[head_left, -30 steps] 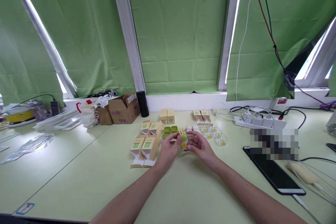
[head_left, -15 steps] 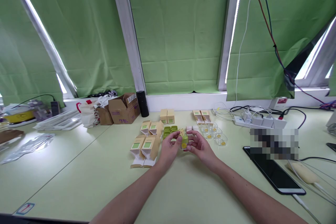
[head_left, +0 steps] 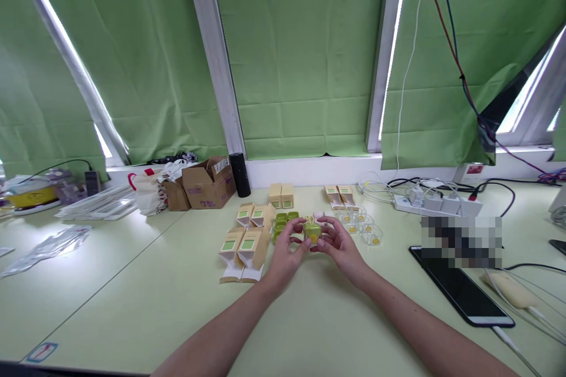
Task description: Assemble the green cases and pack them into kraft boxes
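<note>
Between my two hands is a small green box (head_left: 313, 233) with a round yellow sticker on its front and a pale yellow bow-like piece on top. My left hand (head_left: 286, 252) grips its left side, thumb at the lower front corner. From the right, my right hand (head_left: 339, 244) holds it with thumb and fingertips. Several green boxes (head_left: 279, 225) stand just behind my left hand, partly covered by it. Clear plastic cups (head_left: 371, 235) with yellow stickers lie beyond my right hand. Small white pieces (head_left: 319, 214) are mostly hidden behind the fingers.
Folded cream cartons (head_left: 242, 247) with green labels stand left of my hands. Closed cartons (head_left: 282, 195) and open cartons (head_left: 339, 197) sit farther back. A cardboard box (head_left: 210, 184) and black cylinder (head_left: 240, 175) stand back left. At right are a phone (head_left: 462, 288) and power strip (head_left: 437, 205).
The green box has turned so its stickered front faces me more squarely. My left fingers have shifted from its top to its side. A brown item at the far left edge has gone from view.
</note>
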`<state>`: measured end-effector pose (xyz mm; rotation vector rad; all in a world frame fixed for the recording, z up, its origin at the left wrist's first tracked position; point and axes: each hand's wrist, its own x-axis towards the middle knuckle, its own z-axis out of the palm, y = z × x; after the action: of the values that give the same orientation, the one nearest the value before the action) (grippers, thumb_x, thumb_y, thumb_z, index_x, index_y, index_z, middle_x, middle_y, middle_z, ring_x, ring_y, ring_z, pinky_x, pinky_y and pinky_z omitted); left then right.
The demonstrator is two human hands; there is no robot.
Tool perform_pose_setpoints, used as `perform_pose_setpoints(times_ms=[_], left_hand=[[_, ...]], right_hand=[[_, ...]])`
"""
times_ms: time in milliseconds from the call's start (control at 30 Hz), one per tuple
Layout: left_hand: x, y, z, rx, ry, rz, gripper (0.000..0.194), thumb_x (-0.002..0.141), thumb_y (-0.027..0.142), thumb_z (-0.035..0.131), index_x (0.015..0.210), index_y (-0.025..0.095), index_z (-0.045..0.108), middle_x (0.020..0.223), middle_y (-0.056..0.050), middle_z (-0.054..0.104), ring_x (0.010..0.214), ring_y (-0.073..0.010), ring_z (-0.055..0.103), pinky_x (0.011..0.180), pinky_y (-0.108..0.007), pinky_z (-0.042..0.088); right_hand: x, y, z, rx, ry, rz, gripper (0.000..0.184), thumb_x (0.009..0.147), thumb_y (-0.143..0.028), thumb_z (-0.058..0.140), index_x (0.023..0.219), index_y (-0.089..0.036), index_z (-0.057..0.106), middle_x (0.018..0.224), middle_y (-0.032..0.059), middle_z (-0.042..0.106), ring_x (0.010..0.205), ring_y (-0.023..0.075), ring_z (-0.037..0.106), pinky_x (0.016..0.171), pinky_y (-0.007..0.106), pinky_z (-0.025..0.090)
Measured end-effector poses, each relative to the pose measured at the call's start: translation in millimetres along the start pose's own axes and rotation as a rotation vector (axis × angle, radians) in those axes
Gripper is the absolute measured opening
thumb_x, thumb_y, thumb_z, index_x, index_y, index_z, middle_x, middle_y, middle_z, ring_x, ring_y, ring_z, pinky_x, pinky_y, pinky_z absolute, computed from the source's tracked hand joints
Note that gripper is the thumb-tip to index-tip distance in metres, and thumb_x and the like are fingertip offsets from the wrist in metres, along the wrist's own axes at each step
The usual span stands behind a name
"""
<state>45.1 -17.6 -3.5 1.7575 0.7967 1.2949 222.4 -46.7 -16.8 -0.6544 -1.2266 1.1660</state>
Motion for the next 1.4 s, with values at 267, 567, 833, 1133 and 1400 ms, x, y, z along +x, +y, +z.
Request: perform_pose_setpoints(times_ms=[267, 567, 833, 1133, 1400], left_hand=[[0, 1, -0.2, 0.064, 0.028, 0.020, 0.036, 0.089, 0.040, 0.076, 0.119, 0.023, 0.070, 0.123, -0.011, 0.071, 0.112, -0.0257, 0.064, 0.088, -0.036, 0.055], [-1, -2, 0.2, 0.155, 0.074, 0.107, 0.040, 0.090, 0.042, 0.075, 0.125, 0.024, 0.069, 0.124, -0.012, 0.069, 0.112, -0.0263, 0.064, 0.091, -0.039, 0.055], [-3, -5, 1.2, 0.124, 0.007, 0.193, 0.035, 0.098, 0.037, 0.065, 0.130, 0.023, 0.065, 0.120, -0.012, 0.069, 0.112, -0.0252, 0.066, 0.094, -0.040, 0.055], [-3, -8, 0.6, 0.109, -0.008, 0.203, 0.031, 0.099, 0.030, 0.063, 0.128, 0.021, 0.064, 0.120, -0.013, 0.071, 0.110, -0.0253, 0.068, 0.094, -0.041, 0.055], [-2, -5, 1.2, 0.052, -0.007, 0.112, 0.039, 0.097, 0.039, 0.067, 0.131, 0.021, 0.061, 0.124, -0.014, 0.071, 0.115, -0.0264, 0.068, 0.093, -0.039, 0.055]], right_hand=[[3, 0, -1, -0.039, 0.018, -0.020, 0.040, 0.083, -0.041, 0.085, 0.116, -0.030, 0.067, 0.109, 0.0038, 0.069, 0.094, 0.0207, 0.069, 0.087, 0.043, 0.063], [1, -10, 4, 0.134, 0.019, 0.037, 0.043, 0.079, -0.044, 0.088, 0.115, -0.030, 0.068, 0.104, 0.0040, 0.075, 0.097, 0.0244, 0.072, 0.095, 0.050, 0.060], [5, -2, -10, 0.368, 0.062, 0.147, 0.047, 0.083, -0.038, 0.079, 0.127, -0.028, 0.066, 0.101, 0.0075, 0.080, 0.093, 0.0289, 0.077, 0.084, 0.046, 0.057], [6, 2, -14, 0.407, 0.078, 0.171, 0.044, 0.084, -0.039, 0.079, 0.123, -0.027, 0.065, 0.099, 0.0079, 0.081, 0.085, 0.0255, 0.077, 0.078, 0.041, 0.055], [6, 0, -12, 0.407, 0.142, 0.154, 0.045, 0.079, -0.037, 0.085, 0.118, -0.027, 0.066, 0.100, 0.0051, 0.080, 0.088, 0.0244, 0.075, 0.077, 0.039, 0.055]])
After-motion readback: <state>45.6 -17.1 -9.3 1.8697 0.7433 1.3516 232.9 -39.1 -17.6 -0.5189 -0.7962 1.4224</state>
